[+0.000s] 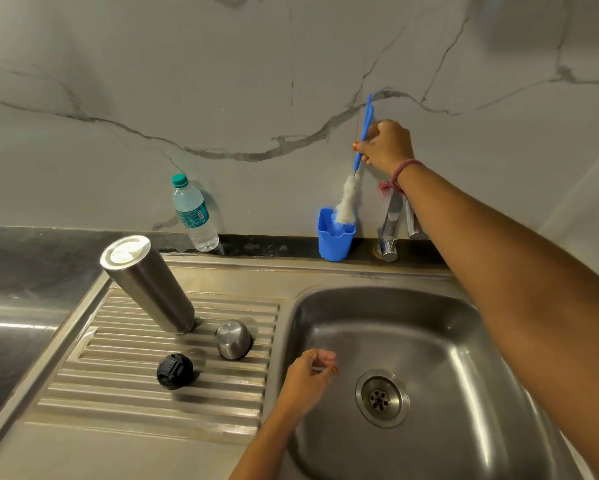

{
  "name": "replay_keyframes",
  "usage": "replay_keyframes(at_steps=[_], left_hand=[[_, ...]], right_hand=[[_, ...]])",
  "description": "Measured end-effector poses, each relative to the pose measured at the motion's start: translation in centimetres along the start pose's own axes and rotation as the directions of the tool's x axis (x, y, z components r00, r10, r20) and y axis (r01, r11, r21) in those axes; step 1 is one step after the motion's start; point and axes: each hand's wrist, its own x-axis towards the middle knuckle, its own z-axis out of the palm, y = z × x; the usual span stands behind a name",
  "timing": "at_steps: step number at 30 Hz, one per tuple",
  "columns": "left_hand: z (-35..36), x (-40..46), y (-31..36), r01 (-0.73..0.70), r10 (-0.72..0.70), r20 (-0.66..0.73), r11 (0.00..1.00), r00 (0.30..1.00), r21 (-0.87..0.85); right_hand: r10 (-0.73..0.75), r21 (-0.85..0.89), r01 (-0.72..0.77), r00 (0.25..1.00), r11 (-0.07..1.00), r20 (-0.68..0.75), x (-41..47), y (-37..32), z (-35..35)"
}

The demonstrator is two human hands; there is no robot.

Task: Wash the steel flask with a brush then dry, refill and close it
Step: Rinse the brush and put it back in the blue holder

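The right hand (386,143) pinches the brush (355,168) over its blue cup (336,237) far back, the left hand (311,374) hangs loose and holds nothing, and the flask (149,284) stands upside down on the left rack (118,393), likely to drain.
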Motion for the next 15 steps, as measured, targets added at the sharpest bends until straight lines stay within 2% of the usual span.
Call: replay_keyframes(at_steps=[8, 15], left_hand=[[0.0, 0.6, -0.2, 0.017, -0.017, -0.011, 1.000, 1.000, 0.003], [0.2, 0.5, -0.2, 0.023, -0.023, 0.001, 1.000, 1.000, 0.002]], right_hand=[[0.104, 0.056, -0.102, 0.994, 0.993, -0.033, -0.6, 1.8, 0.7], [0.126, 0.024, -0.126, 0.992, 0.992, 0.021, -0.2, 1.7, 0.1]])
